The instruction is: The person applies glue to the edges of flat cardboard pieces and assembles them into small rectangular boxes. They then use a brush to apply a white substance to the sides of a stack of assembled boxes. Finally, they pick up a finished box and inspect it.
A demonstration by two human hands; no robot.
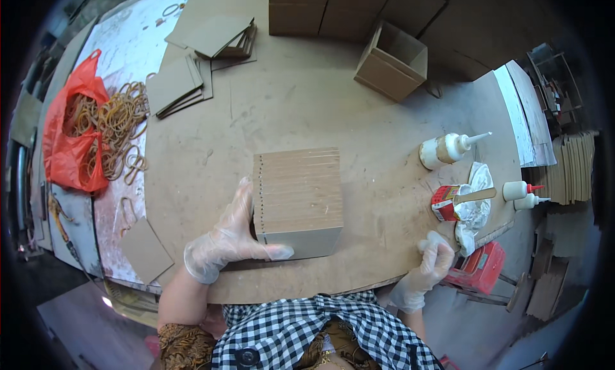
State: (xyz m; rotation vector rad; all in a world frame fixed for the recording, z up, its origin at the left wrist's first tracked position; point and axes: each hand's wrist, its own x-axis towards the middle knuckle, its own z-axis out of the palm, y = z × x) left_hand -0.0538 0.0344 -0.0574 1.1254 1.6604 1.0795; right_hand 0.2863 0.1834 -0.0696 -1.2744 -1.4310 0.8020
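A boxy block of thin brown boards (pixel 299 191), packed face to face, stands at the middle of the table. Its front face is grey-brown, and a row of small dark dots runs along its left edge. My left hand (pixel 234 232), in a clear plastic glove, grips the block's near left corner, thumb across the front and fingers along the left side. Off to the right, by the table's front edge, my gloved right hand (pixel 432 264) is closed with its fingers curled together. Whether anything is pinched in it is hidden. Just beyond it sits a red tub (pixel 443 203) with a flat wooden stick (pixel 475 196) across it.
White paste-smeared material (pixel 474 223) lies beside the tub. A nozzled glue bottle (pixel 442 151) stands behind. An open box (pixel 392 61) and stacked brown boxes (pixel 359 11) are at the back. Panels (pixel 176 85) and a red bag (pixel 77 127) of rubber bands (pixel 125 111) lie left.
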